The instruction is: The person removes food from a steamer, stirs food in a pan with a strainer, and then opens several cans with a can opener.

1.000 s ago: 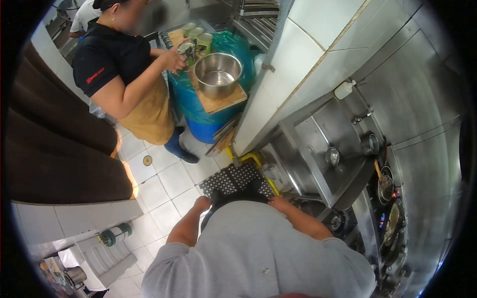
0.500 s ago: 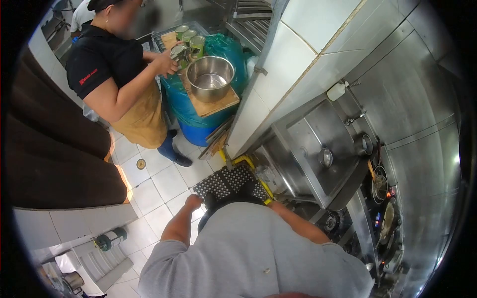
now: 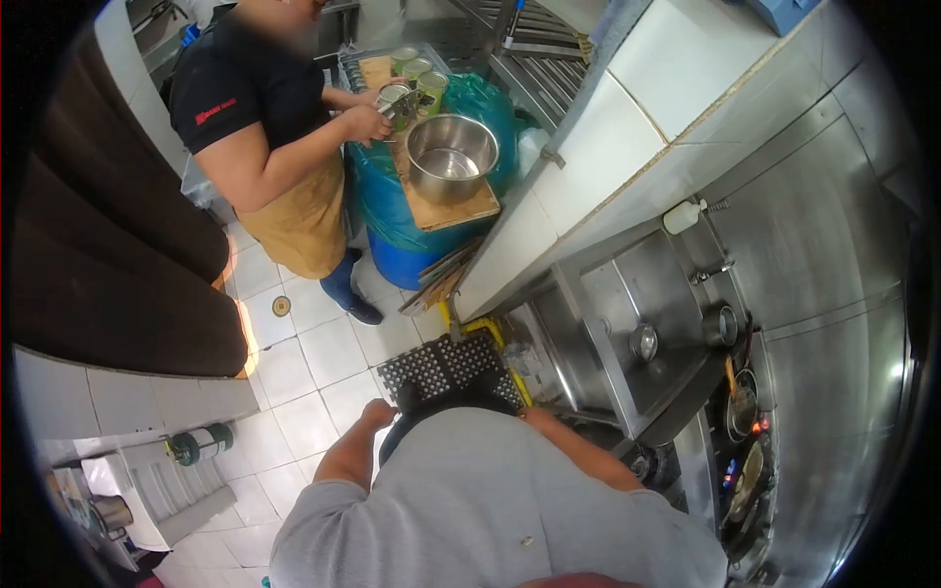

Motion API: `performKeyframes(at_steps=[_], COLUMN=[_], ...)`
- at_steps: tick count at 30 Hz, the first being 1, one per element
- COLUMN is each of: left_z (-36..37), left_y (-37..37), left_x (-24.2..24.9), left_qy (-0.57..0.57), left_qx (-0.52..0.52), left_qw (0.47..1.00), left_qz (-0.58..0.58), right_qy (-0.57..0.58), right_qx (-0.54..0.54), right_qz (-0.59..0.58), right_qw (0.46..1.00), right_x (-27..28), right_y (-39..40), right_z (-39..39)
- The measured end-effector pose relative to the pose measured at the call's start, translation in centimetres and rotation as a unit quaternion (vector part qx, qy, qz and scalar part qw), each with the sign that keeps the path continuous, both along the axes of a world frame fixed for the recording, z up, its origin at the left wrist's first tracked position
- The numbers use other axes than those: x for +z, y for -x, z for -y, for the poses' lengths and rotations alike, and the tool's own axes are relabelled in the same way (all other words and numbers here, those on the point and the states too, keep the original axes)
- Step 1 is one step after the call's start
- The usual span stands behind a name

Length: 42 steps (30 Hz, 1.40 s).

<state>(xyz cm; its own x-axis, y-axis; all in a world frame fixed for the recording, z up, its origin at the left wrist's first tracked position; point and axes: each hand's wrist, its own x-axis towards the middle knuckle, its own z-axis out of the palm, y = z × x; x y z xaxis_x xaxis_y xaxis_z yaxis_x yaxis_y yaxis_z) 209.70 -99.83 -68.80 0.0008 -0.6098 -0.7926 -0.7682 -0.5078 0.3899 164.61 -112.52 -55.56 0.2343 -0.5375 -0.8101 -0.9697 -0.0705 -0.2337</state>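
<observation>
A tiled kitchen floor (image 3: 323,358) fills the centre-left of the frame, with a perforated black mat (image 3: 446,363) at centre. The left hand (image 3: 377,412) hangs just below the mat's lower-left corner, apparently empty and loosely curled. The right hand (image 3: 529,416), lower centre, is mostly hidden; its grip cannot be determined. At upper centre, a co-worker's hand (image 3: 368,122) holds a can (image 3: 395,98) beside a steel bowl (image 3: 452,157).
</observation>
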Motion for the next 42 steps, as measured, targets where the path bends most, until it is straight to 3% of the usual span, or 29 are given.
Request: performKeyframes(at_steps=[2,3,7,14,16,19,20,22,36,42], left_z=[-0.4,-0.6,-0.6,-0.5,-1.3,-1.2,-0.9,0.1,0.4,0.6], left_y=[-0.5,-0.7,-1.1,-1.9,-1.8,-1.6,-1.5,-1.6,-1.8,-2.1], left_x=[-0.7,-0.2,0.1,-0.1,-1.7,-1.9,-1.9,-0.2,0.3,-0.5], left_qy=[0.058,0.026,0.028,0.025,0.123,0.138,0.138,0.024,0.031,0.032], left_qx=[-0.134,-0.04,0.04,0.034,0.099,0.143,0.144,0.114,0.046,0.087], left_qw=[0.989,0.999,0.999,0.999,0.987,0.98,0.98,0.993,0.998,0.996], left_qz=[0.027,-0.015,-0.002,-0.006,-0.011,-0.017,-0.019,-0.013,-0.036,-0.011], right_qy=[0.001,0.011,0.019,0.024,0.026,0.014,0.015,0.016,0.02,0.039], right_qx=[-0.001,-0.001,-0.003,0.005,-0.005,-0.019,-0.019,0.001,-0.005,-0.02], right_qz=[0.001,-0.002,0.019,0.017,0.02,0.014,0.012,0.019,-0.012,-0.008], right_qw=[1.0,1.0,1.0,1.0,0.999,1.0,1.0,1.0,1.0,0.999], right_x=[0.1,0.5,1.8,1.1,0.5,0.9,1.2,1.0,3.8,3.7], right_y=[-0.3,-0.7,-1.6,-2.2,-2.1,-2.3,-2.4,-2.3,-4.1,-3.8], right_z=[0.3,0.4,0.5,1.1,1.3,1.5,1.7,1.9,1.5,0.8])
